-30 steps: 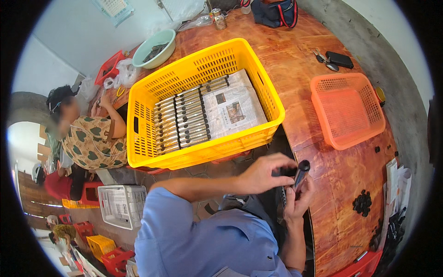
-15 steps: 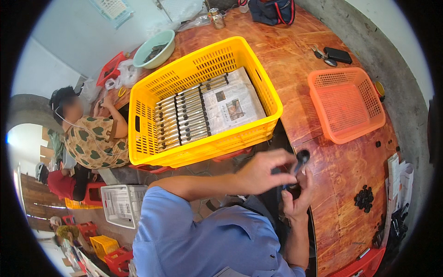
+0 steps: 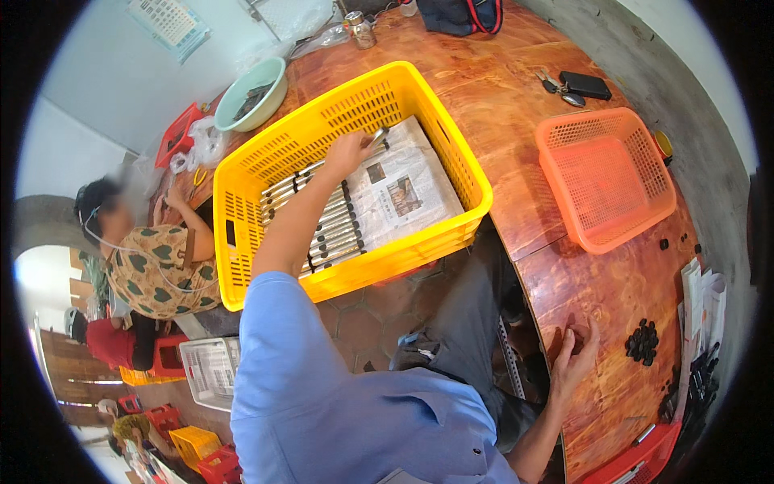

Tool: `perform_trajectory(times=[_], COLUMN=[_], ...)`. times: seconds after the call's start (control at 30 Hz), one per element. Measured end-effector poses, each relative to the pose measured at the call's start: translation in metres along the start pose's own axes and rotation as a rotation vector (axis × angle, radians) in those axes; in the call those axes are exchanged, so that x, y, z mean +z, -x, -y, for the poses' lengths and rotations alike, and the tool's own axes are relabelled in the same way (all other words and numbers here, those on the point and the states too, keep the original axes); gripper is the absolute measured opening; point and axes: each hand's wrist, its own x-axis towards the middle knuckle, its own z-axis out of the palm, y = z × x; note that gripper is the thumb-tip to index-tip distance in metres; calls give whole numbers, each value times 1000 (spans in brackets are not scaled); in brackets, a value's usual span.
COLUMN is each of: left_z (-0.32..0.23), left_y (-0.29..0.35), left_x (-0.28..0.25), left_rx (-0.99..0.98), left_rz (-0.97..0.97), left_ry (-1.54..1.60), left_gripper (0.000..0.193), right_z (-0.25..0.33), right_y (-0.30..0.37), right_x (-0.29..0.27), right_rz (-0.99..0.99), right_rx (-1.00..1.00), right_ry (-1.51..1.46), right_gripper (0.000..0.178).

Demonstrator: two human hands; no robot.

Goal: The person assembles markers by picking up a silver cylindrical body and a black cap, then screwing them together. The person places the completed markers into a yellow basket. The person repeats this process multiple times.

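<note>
Pinching a shiny tube (image 3: 379, 138) in the yellow crate (image 3: 443, 229), that was the left hand (image 3: 349, 153) — right hand (image 3: 573, 359) hung loose, fingers kinda apart

The crate (image 3: 419, 238) is yellow, rods (image 3: 334, 230) silver and black, tabletop (image 3: 500, 105) mottled orange-brown.

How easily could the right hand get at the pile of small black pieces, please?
Probably yes: the right hand looks empty beside the pile, with only tabletop visible between them.

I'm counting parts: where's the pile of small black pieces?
In the head view, the black pile lies at right on the reddish-brown table, right of the right hand.
</note>
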Motion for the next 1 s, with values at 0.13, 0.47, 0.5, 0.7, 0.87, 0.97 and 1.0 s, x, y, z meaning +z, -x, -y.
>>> perform_trajectory(times=[0.13,0.47,0.5,0.7,0.87,0.97,1.0], left_z=[27,37,43,15,-43,-47,-47], left_y=[-2,10,14,29,46,43,43], left_x=[33,66,70,73,101,104,103], left_rx=[40,38,67,158,160,94,58], left_rz=[30,-62,-96,-129,57,159,161], left_ry=[-206,-248,-241,-184,-208,-264,-274], left_gripper=[26,28,29,40,62,67,67], right_z=[7,2,4,-2,0,-4,-5], right_y=[-8,-11,-11,-10,-10,-8,-8], right_x=[2,2,3,2,1,1,0], right_rz=[5,19,16,1,7,4,5], right_rx=[9,-63,-30,-25,-33,-22,-17], right_ry=[102,233,203,201,224,238,237], right_gripper=[40,35,34,32,32,33,33])
